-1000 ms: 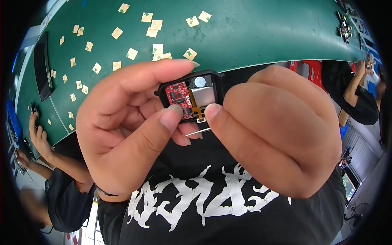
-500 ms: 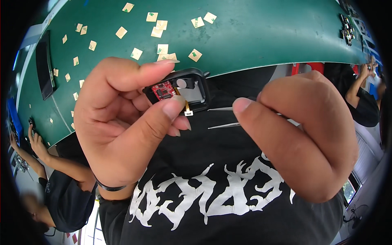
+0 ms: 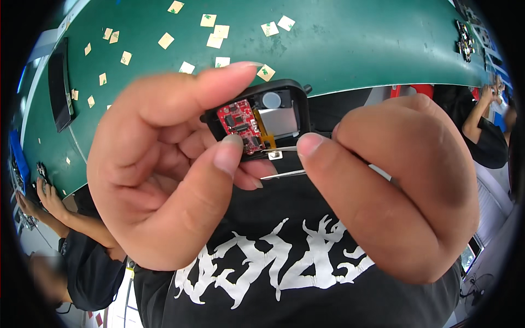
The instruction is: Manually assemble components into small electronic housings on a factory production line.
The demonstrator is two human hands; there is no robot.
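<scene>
My left hand (image 3: 164, 169) pinches small black device housing (image 3: 295, 95), open side up, held over chest. Red circuit board (image 3: 240, 123) already seated inside, orange flex cable (image 3: 266, 136) loose. My right hand (image 3: 394, 191) grips metal tweezers (image 3: 281, 161), tips at cable end. Connector apparently not yet seated; cover not fitted.

Green work mat (image 3: 355, 49) stretches across the bench, dotted with small tan sticker squares (image 3: 208, 21). A dark flat panel (image 3: 57, 82) lies at its left edge. Bright, even light overhead.
</scene>
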